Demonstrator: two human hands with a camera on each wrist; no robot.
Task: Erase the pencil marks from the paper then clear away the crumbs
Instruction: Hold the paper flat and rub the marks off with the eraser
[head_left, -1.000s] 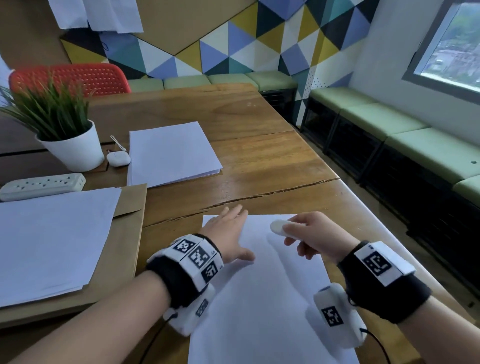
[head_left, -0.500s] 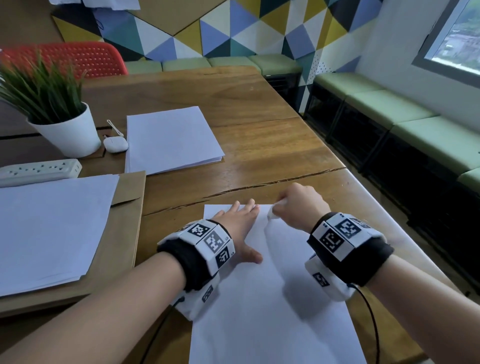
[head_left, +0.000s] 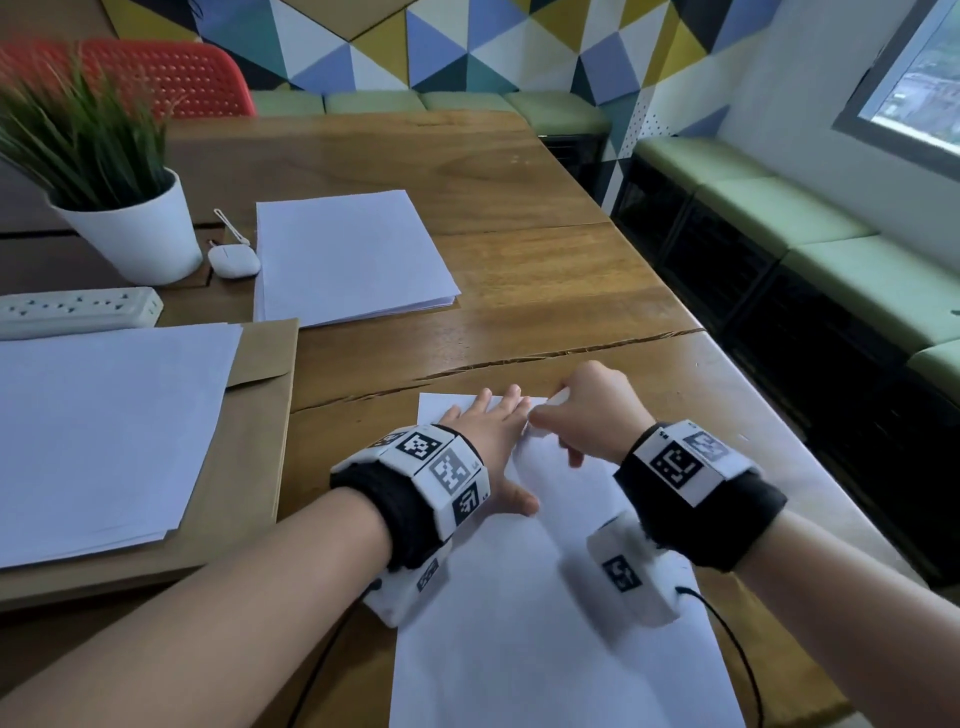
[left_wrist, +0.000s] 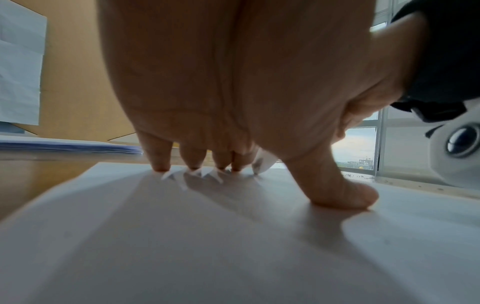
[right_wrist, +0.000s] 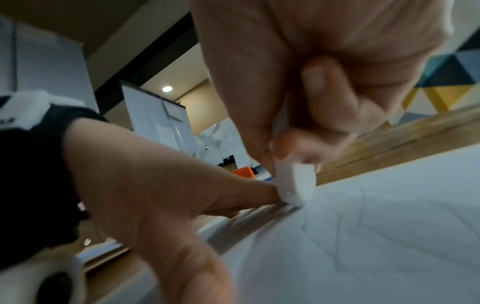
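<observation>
A white pot (head_left: 132, 236) stands at the far left of the bench (head_left: 519, 291) and holds a green grassy plant (head_left: 78, 135); well away from both hands. A brown envelope (head_left: 249, 415) left of the left hand carries a stack of white sheets (head_left: 104, 431).

The sheet of paper (head_left: 519, 649) lies flat on the bench directly under both hands. The left hand (head_left: 488, 441) rests flat on its far left part, fingers (left_wrist: 161, 152) straight and spread with their tips pressing the sheet, thumb (left_wrist: 335, 191) stretched out to the side; this grip is apart and clamps nothing. The right hand (head_left: 592, 415) has its grip clamped on a white eraser (right_wrist: 293, 185), thumb and curled fingers pinching its upper part. The eraser juts down out of the grip, and its lower end touches the paper near the far edge, just beside the left hand's fingertips. Faint pencil lines (right_wrist: 363, 216) show on the paper on the near side of the eraser, below the right hand's grip.
</observation>
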